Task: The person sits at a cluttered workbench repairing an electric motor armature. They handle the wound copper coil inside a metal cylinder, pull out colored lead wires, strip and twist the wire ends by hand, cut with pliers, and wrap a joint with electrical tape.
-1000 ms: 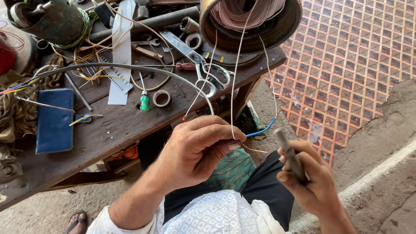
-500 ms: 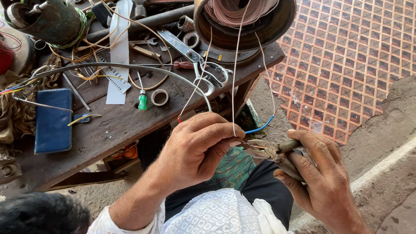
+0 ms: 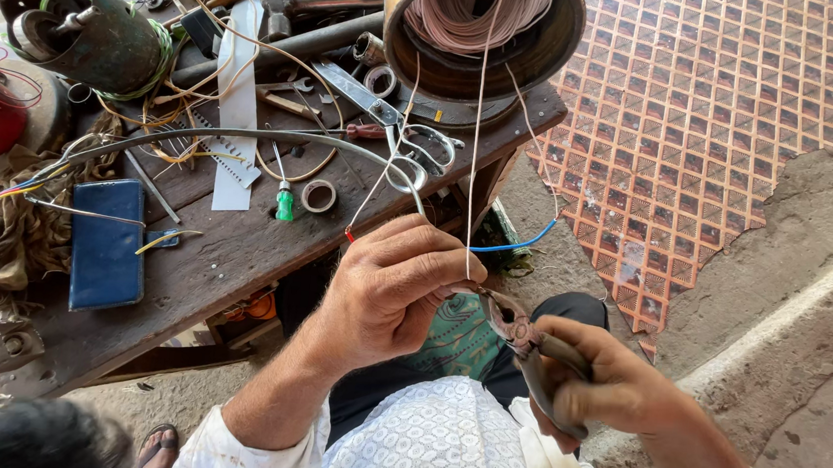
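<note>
Left hand (image 3: pixel 394 287) pinching thin pale wire (image 3: pixel 473 169) beside rusty metal pliers (image 3: pixel 518 335). Right hand (image 3: pixel 614 387) clenched around pliers' handles. Copper-wound motor stator (image 3: pixel 480 19) at worn wooden workbench's (image 3: pixel 224 247) right corner.

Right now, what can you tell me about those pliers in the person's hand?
The worn, dark metal pliers look rusty around the pivot. Their handles sit inside the right hand, and the nose points up and left toward the left hand. The jaws close around a thin pale wire, which the left hand's fingers pinch beside them. That wire runs up to the big round can of coiled copper wire on the wooden table's edge.
</note>
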Available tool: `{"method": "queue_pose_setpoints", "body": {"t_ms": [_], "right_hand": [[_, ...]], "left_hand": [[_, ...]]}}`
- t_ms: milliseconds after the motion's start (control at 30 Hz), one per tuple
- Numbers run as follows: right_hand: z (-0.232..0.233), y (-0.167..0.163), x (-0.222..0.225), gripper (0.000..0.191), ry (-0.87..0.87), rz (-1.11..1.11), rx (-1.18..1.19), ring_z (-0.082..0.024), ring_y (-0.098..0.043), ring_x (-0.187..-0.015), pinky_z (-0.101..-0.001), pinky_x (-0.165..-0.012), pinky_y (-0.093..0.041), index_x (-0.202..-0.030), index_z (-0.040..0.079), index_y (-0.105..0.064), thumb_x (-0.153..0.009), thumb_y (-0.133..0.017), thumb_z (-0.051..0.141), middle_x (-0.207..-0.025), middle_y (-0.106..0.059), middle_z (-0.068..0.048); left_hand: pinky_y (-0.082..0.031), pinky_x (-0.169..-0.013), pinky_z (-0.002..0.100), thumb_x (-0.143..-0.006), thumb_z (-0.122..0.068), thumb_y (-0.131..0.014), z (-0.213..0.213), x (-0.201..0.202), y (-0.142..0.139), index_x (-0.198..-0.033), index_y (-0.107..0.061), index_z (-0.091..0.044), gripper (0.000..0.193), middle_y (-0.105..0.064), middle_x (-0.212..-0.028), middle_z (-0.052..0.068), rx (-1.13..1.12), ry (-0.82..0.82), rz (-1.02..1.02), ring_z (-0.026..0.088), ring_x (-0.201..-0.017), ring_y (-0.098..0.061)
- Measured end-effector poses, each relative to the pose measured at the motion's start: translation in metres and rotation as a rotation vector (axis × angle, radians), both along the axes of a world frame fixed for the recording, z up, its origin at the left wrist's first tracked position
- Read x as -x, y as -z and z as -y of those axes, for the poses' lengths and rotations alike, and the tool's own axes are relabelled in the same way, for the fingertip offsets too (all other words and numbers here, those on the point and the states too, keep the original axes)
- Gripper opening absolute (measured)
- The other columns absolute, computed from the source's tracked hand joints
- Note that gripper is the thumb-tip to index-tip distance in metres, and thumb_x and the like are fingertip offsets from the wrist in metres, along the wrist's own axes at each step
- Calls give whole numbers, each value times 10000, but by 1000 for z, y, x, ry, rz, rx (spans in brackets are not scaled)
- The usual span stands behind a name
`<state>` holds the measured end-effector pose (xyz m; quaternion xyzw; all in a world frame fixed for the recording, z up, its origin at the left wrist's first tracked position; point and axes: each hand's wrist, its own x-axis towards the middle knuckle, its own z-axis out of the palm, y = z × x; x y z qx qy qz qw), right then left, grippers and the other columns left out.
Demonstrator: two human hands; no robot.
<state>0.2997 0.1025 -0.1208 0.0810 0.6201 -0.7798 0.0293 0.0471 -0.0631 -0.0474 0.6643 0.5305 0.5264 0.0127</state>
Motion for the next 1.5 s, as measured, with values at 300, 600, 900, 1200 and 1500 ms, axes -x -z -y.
{"method": "queue_pose_setpoints", "body": {"t_ms": [300, 600, 900, 1200, 1500], "right_hand": [[22, -14, 20, 654, 503, -333, -1144, -204, -597, -683, -347, -580, -513, -1302, 64, -393, -772, -771, 127, -916, -586, -155], [2, 4, 8, 362, 275, -265, -910, -181, -652, -787, -316, -659, -570, -1232, 77, -513, -927, -701, 130, -1042, -723, -118], [11, 20, 13, 905, 220, 60, -737, -98, -601, -525, -288, -479, -484, -1341, 91, -478, -613, -991, 253, -695, -627, -52], [22, -27, 37, 349, 718, -507, -1785, -347, -671, -877, -463, -725, -578, -994, 46, -486, -877, -733, 264, -1088, -621, -207], [-5, 0, 13, 360, 178, -156, -781, -191, -681, -760, -298, -619, -587, -966, 43, -679, -973, -721, 400, -890, -721, -86]], "left_hand": [[-558, -747, 381, -954, -20, -712, 10, -2, -4, -1158, -662, -33, 211, -679, -981, 91, 117, -67, -34, 274, -864, -685], [-529, -742, 365, -920, 13, -736, 3, 7, -1, -1150, -660, -50, 250, -682, -996, 75, 0, -4, -40, 251, -832, -652], [-541, -744, 349, -946, 1, -731, 6, 7, -7, -1137, -665, -52, 209, -680, -976, 65, 50, 5, -32, 234, -835, -664], [-511, -711, 363, -947, -9, -739, 10, 3, -7, -1120, -658, -41, 193, -644, -901, 57, 58, -55, -49, 232, -790, -635], [-523, -732, 358, -930, -3, -747, 11, 10, -6, -1141, -659, -51, 233, -668, -962, 70, 11, -21, -76, 241, -820, -643]]}}
